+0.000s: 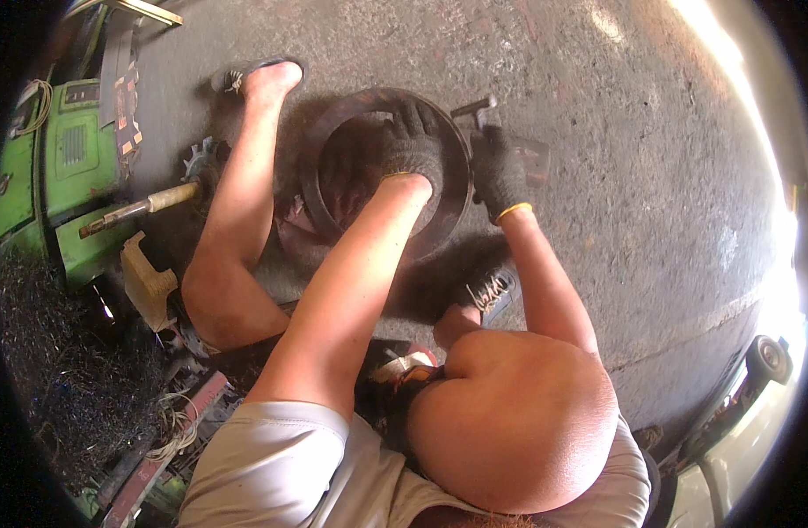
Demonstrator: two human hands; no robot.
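Observation:
A dark, wide metal ring [314,167] rests on the floor between my legs. My left hand [413,145], in a dark knit glove, reaches across the ring's opening with its fingers over the far rim. Just outside the ring's right side is my right hand [500,172], gloved the same way with a yellow cuff. Its fingers are closed around the handle of what looks like a hammer [472,107]; the head shows beyond the fingers, while the glove hides most of the handle.
Green machinery [76,132] stands at the left, near a shaft with a toothed gear [197,160]. A dark heap of metal shavings [61,370] lies lower left. A flat grey piece [534,163] is beside my right hand. A pale vehicle [729,475] is at lower right.

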